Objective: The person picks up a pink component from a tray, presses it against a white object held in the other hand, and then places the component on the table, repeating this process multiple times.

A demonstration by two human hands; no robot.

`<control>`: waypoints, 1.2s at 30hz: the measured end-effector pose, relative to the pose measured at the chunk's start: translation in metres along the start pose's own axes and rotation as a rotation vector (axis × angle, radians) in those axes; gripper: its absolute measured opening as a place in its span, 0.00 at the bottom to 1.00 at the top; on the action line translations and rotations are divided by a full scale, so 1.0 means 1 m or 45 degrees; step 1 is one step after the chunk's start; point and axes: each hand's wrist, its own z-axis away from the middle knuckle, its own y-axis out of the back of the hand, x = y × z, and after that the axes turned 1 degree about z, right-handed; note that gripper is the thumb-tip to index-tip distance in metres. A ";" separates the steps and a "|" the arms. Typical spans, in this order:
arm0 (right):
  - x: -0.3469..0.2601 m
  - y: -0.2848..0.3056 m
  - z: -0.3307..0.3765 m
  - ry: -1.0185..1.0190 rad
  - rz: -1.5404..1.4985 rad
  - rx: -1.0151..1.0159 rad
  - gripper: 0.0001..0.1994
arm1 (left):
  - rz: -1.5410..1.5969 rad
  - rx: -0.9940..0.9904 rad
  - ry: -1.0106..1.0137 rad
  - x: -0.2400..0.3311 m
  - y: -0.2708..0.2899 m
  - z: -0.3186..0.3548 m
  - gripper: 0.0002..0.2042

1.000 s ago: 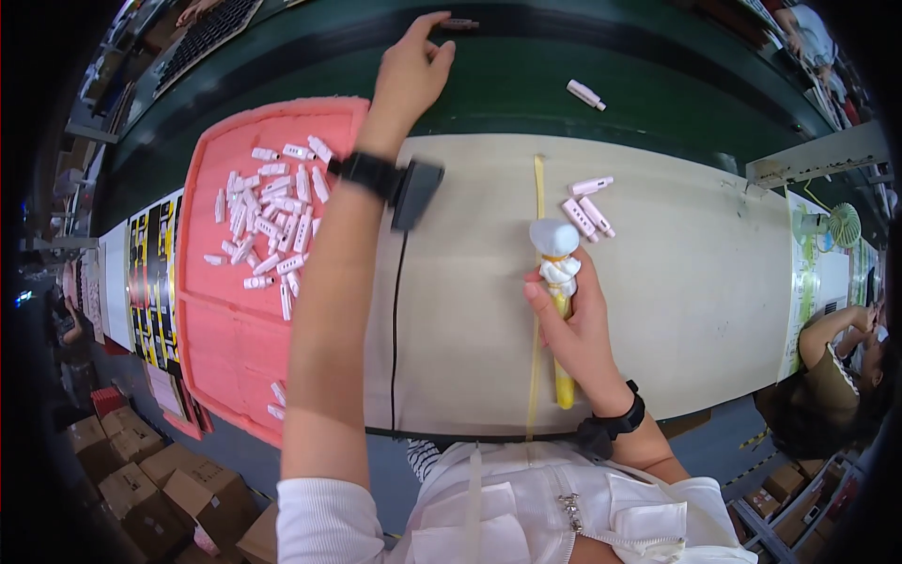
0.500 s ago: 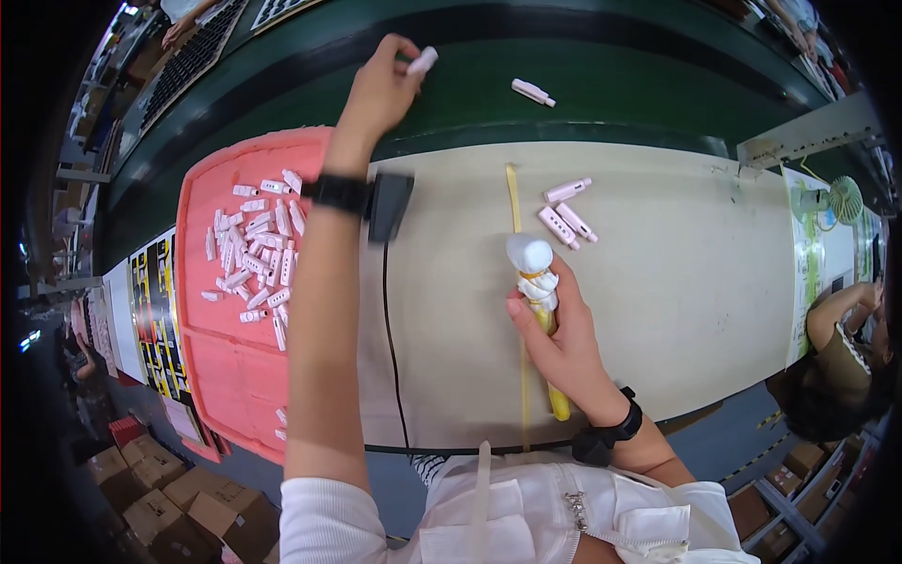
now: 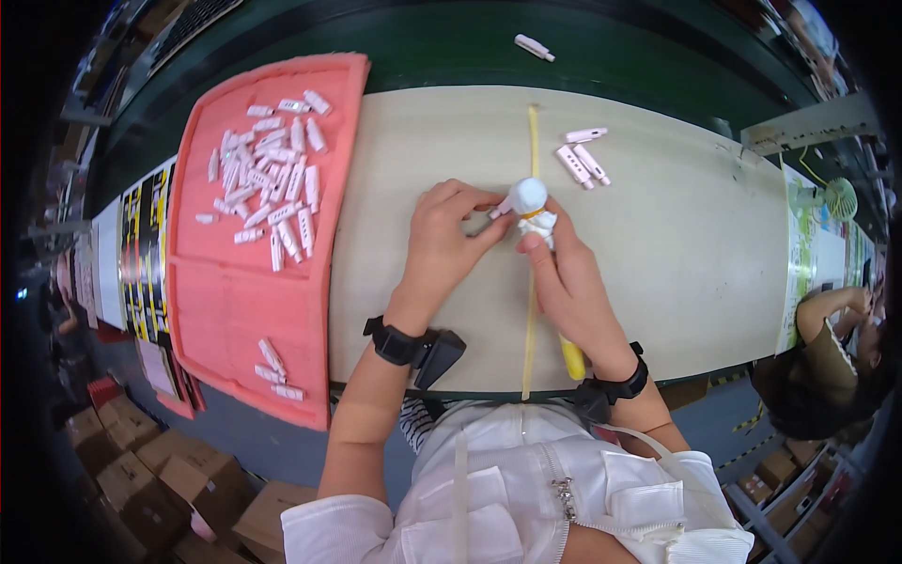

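My left hand (image 3: 443, 237) pinches a small pale pink plastic piece (image 3: 504, 207) between thumb and fingertips. That piece touches, or nearly touches, the cloth-wrapped tool (image 3: 531, 195) in my right hand (image 3: 580, 287). The tool has a rounded white head bound with an orange band, and its yellow handle (image 3: 572, 360) emerges below my palm. My fingers are closed round its upper part. Farther right on the tabletop lie three pink pieces (image 3: 584, 160) with dark slots. At the far side, another pink piece (image 3: 535, 47) rests on the green belt (image 3: 423, 52).
A pink tray (image 3: 211, 273) on the left holds many similar pieces, with a few more in its near section. Yellow tape (image 3: 530, 348) runs down the beige tabletop (image 3: 686, 254). A metal post (image 3: 799, 130) and small green fan (image 3: 841, 199) stand at right. A person's arm (image 3: 827, 310) shows beyond.
My left hand has come back from over the green belt with a pink piece and now meets the tool. My right hand has tilted the tool slightly; the view has shifted.
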 end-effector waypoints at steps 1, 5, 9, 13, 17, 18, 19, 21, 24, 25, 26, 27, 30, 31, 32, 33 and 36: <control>0.000 0.001 0.000 0.021 0.056 0.019 0.24 | 0.034 -0.004 0.011 -0.001 0.001 0.001 0.12; -0.009 0.003 -0.001 -0.005 0.161 -0.033 0.24 | 0.120 0.016 0.048 -0.004 0.002 0.006 0.10; -0.013 -0.006 0.008 0.125 0.224 0.101 0.24 | 0.145 0.064 0.045 -0.006 -0.002 0.007 0.08; -0.004 -0.018 0.006 0.068 0.311 0.047 0.23 | 0.122 0.080 -0.018 -0.010 -0.001 0.011 0.08; 0.004 -0.014 -0.004 0.142 0.298 0.164 0.21 | 0.067 0.067 -0.069 -0.007 0.001 0.008 0.09; 0.005 -0.010 -0.007 0.213 0.277 0.259 0.21 | 0.072 0.073 -0.074 -0.004 0.000 0.007 0.09; 0.008 -0.007 -0.010 0.200 0.286 0.287 0.21 | 0.089 0.069 -0.077 0.000 -0.003 0.005 0.09; 0.009 0.001 -0.016 0.113 0.068 0.309 0.20 | 0.165 0.059 -0.121 0.008 0.000 0.003 0.10; 0.019 0.005 -0.018 0.015 -0.097 0.343 0.21 | 0.434 -0.041 -0.065 0.012 -0.007 0.008 0.09; 0.021 0.003 -0.021 0.035 -0.113 0.361 0.22 | 0.709 -0.095 0.155 0.012 -0.009 0.014 0.08; 0.024 0.000 -0.022 0.139 -0.078 0.412 0.24 | 0.972 -0.175 0.381 0.012 -0.010 0.018 0.07; 0.028 -0.002 -0.022 0.190 -0.110 0.432 0.25 | 1.001 -0.179 0.408 0.011 -0.010 0.018 0.07; 0.023 -0.002 -0.016 0.191 -0.270 0.412 0.29 | 0.952 -0.102 0.491 0.013 -0.011 0.014 0.07; 0.022 -0.001 -0.014 0.198 -0.252 0.455 0.29 | 0.974 -0.136 0.464 0.016 -0.009 0.015 0.07; 0.021 -0.002 -0.013 0.173 -0.275 0.438 0.30 | 0.909 -0.113 0.465 0.017 -0.008 0.016 0.07; 0.020 -0.001 -0.012 0.148 -0.303 0.415 0.30 | 0.842 -0.084 0.467 0.018 -0.010 0.015 0.07; 0.021 0.004 -0.012 0.112 -0.334 0.379 0.31 | 0.888 -0.091 0.464 0.019 -0.013 0.014 0.07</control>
